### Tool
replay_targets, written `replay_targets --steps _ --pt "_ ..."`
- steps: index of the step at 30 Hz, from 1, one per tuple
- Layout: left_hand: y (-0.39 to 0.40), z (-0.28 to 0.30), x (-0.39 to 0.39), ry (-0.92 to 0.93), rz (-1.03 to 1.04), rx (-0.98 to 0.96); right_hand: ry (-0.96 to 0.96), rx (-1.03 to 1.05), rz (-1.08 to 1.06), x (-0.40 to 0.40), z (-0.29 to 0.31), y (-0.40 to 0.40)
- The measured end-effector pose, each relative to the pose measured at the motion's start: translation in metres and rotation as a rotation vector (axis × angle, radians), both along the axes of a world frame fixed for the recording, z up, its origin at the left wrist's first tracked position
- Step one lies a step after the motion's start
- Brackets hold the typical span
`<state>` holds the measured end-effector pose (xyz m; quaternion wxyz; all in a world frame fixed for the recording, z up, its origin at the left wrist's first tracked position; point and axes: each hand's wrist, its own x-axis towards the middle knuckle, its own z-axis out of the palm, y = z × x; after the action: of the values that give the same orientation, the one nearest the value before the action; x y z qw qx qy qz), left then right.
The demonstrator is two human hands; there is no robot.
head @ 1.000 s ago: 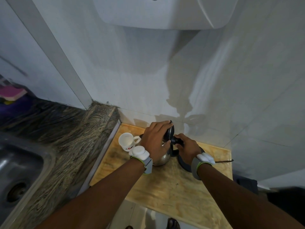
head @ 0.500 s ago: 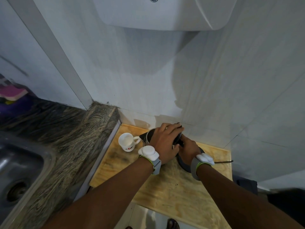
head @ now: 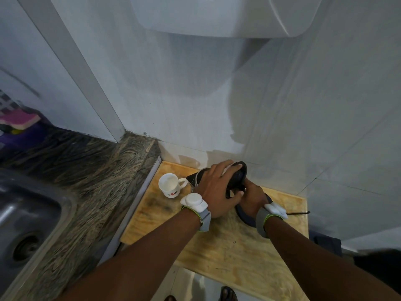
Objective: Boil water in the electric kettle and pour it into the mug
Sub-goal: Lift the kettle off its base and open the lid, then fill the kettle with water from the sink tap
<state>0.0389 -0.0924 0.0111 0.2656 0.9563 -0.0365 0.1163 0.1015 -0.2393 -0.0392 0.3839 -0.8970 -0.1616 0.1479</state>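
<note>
A steel electric kettle [head: 200, 178] with a black lid [head: 239, 173] stands at the back of the wooden board [head: 227, 248], mostly hidden by my hands. My left hand [head: 217, 190] lies over the kettle's top, fingers on the lid. My right hand [head: 252, 197] grips the black handle just behind it. The dark round base [head: 245, 217] shows under my right wrist. A white mug [head: 170, 185] with a small printed mark stands upright to the kettle's left, its handle toward the kettle.
The wooden board meets a dark marbled counter [head: 82, 183] on the left, with a steel sink [head: 26, 227] at the far left. A white tiled wall [head: 217, 105] rises behind. A black cord [head: 298, 212] runs right from the base. A white appliance [head: 217, 16] hangs overhead.
My left hand has moved right across the kettle's top onto the lid, which has swung down from upright. My right hand stays on the handle. The mug has not moved.
</note>
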Motion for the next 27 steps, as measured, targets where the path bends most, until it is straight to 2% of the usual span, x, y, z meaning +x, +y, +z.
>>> replay_targets --steps 10,16,24,27 --pt "0.053 -0.018 -0.016 0.030 0.269 -0.237 -0.004 -0.004 -0.067 0.005 -0.012 0.007" --pt "0.071 -0.043 -0.023 0.084 0.483 -0.449 0.030 0.025 -0.102 0.006 -0.019 0.010" --pt "0.079 -0.070 -0.027 0.254 0.682 -0.806 0.118 0.043 -0.187 0.011 -0.029 0.017" --pt "0.078 -0.078 -0.025 0.305 0.687 -0.978 0.149 0.054 -0.224 0.013 -0.032 0.020"
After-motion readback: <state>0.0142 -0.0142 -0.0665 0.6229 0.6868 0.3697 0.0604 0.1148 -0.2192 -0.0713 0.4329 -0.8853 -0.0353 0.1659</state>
